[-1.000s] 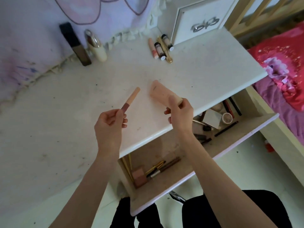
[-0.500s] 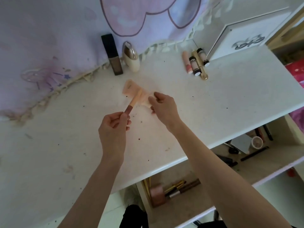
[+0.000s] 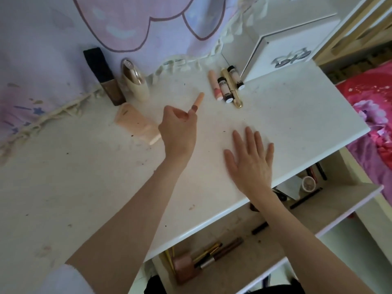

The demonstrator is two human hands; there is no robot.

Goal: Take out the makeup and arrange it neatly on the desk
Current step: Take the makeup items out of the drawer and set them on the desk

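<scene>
The peach tube [image 3: 135,122], earlier in the right hand [image 3: 251,159], now lies released far-left on the desk [image 3: 297,115]; that hand spreads flat near the edge (bare desktop beyond), while the left hand [image 3: 179,129] pinches a slim lip stick [image 3: 197,101].

Home bedroom, dressing corner. White vanity desk [image 3: 297,115] with open drawer [image 3: 318,211] of brushes and pencils below right hand [image 3: 250,160]. Bed with pink floral cover [image 3: 373,115] far right of that hand. Pastel cartoon cloth [image 3: 148,22] with tassel fringe hanging beyond left hand [image 3: 178,128]. Small white drawer box with bow handle [image 3: 292,58] beyond and right of both hands. Cosmetic tubes [image 3: 227,85] just past left hand's fingertips.
</scene>
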